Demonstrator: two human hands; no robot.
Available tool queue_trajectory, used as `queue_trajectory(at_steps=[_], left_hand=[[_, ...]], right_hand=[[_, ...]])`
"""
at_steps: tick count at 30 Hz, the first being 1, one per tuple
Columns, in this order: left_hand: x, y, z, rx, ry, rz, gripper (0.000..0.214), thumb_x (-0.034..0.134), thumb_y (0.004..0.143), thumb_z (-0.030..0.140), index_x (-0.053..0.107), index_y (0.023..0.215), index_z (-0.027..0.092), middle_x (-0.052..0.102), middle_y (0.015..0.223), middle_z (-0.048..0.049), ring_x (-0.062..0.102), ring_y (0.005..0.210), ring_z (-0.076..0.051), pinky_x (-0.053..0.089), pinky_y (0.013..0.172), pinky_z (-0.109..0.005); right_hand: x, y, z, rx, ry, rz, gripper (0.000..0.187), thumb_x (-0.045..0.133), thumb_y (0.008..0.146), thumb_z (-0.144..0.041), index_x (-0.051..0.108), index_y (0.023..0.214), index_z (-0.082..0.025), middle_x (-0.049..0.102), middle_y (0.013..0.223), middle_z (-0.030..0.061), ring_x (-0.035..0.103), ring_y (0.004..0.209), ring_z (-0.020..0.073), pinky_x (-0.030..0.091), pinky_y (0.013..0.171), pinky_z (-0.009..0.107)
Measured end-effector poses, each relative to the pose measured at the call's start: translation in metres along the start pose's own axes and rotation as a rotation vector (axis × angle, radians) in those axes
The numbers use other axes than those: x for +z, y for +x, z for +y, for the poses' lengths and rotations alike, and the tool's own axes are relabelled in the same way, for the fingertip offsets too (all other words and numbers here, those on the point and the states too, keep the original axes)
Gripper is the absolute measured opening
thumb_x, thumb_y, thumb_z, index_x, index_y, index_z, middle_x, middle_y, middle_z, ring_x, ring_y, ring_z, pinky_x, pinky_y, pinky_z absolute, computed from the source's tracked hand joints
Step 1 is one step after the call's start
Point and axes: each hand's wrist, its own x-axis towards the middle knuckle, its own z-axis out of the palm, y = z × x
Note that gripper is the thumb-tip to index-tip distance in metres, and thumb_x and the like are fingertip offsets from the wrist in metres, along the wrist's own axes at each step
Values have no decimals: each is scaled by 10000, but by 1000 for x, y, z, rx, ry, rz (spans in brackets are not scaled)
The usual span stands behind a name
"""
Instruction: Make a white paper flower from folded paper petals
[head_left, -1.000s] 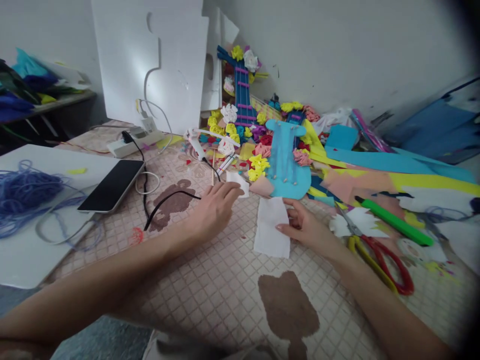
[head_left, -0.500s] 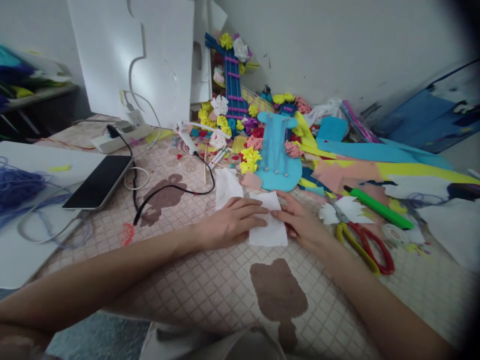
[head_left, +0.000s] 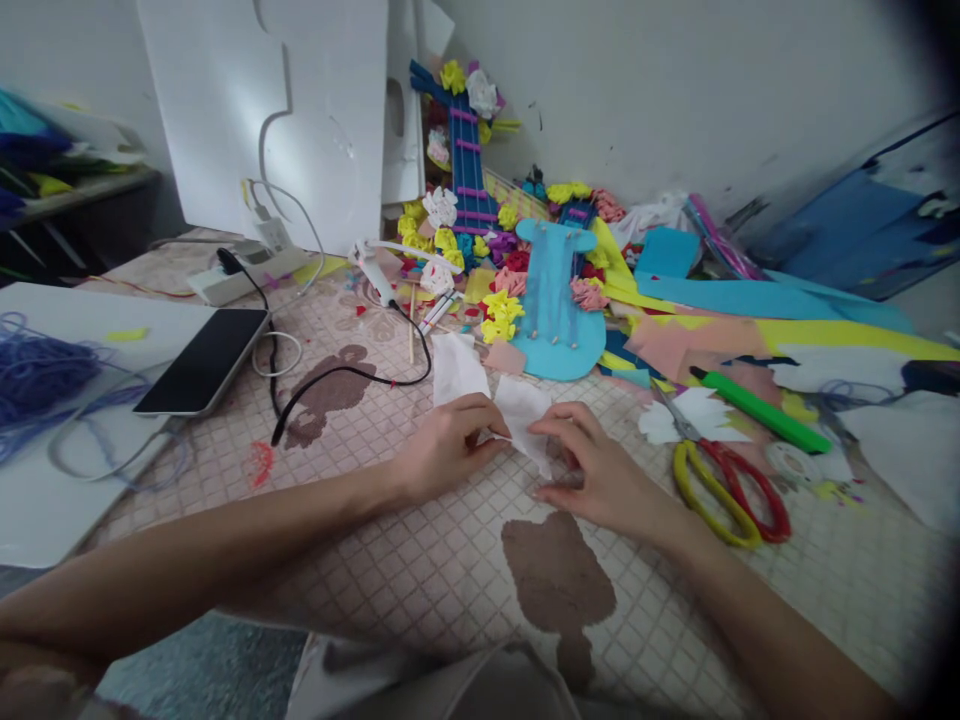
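A small white sheet of what looks like crepe paper (head_left: pixel 523 402) lies tilted on the patterned tablecloth between my hands. My left hand (head_left: pixel 450 447) pinches its left edge between thumb and fingers. On the other side, my right hand (head_left: pixel 596 465) has its thumb and fingers spread, with the index fingertip at the paper's right edge; whether it touches firmly I cannot tell. Just behind my left hand rests a second white paper piece (head_left: pixel 456 368). Beyond both stands a light-blue guitar-shaped cutout (head_left: pixel 559 345) with strings across it.
Red-and-yellow scissors (head_left: pixel 720 490) lie right of my right hand, near a green cutter (head_left: pixel 761 410) and a tape roll (head_left: pixel 791 462). A white glue gun (head_left: pixel 373 277) trails a black cord. A phone (head_left: pixel 202 362) sits at left. Paper flowers (head_left: pixel 500 318) crowd the back.
My left hand has gone from lying flat on the white paper to pinching its left edge. The paper has turned and shifted back. My right hand's fingers have spread apart.
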Motion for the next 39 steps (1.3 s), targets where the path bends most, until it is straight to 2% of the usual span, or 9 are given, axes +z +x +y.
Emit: queue_trajectory(at_steps=[4,8,11,15,22,27,31,34,39], left_hand=[[-3,-2,-6,112,61,-86,143,535,802,81,642,870,147,616,906,-48,559,719,-96,452,629,-206],[-8,-4,-13,298,233,-206,169,519,797,63,643,862,158,642,947,-61,590,873,-152,472,783,-280],[-9,-6,-15,325,293,-198,202,512,805,74,629,946,159,649,985,-70,594,916,-170,473,828,-318],[-7,-6,-14,329,235,-202,196,477,825,70,621,928,154,650,966,-70,596,915,-162,474,838,-314],[-11,0,-10,176,-21,-282,158,482,847,103,629,896,130,638,896,-74,592,838,-135,477,759,-255],[-10,8,-5,66,1,-314,99,524,828,146,619,814,123,599,815,-45,551,725,-110,445,648,-218],[-10,13,-3,12,4,-366,71,597,735,100,624,794,128,561,802,-18,494,633,-74,395,563,-181],[-13,13,-6,-8,-61,-422,85,620,711,88,634,784,131,563,837,-20,491,630,-64,402,569,-175],[-19,12,-13,18,-148,-480,66,589,784,123,653,783,139,602,951,-51,559,759,-91,437,661,-190]], right_hand=[[3,1,5,-159,-38,30,194,507,806,-107,558,947,-230,529,1047,70,565,903,180,493,741,313],[-2,-1,11,-219,-74,-39,171,473,861,-158,602,942,-236,599,1000,61,589,864,171,495,725,302],[-3,-3,8,-227,-84,-50,197,486,864,-184,600,1015,-239,594,1071,74,591,902,177,503,734,309],[-3,-3,6,-257,-54,-116,176,442,901,-185,613,913,-228,597,1005,59,586,885,163,481,752,303],[-6,1,3,-114,133,-114,84,527,866,-212,608,844,-210,582,938,40,564,814,141,442,689,258],[0,4,0,-43,141,-74,71,542,852,-223,607,831,-203,568,870,25,512,671,109,395,583,235],[-1,5,0,-31,163,-109,41,570,831,-214,602,811,-196,551,876,19,484,635,94,386,570,231],[-5,6,2,-23,200,-145,44,571,835,-217,599,810,-193,543,887,22,490,651,95,395,581,233],[-6,6,1,-17,174,-159,52,557,842,-206,595,809,-192,540,877,19,494,665,99,392,586,236]])
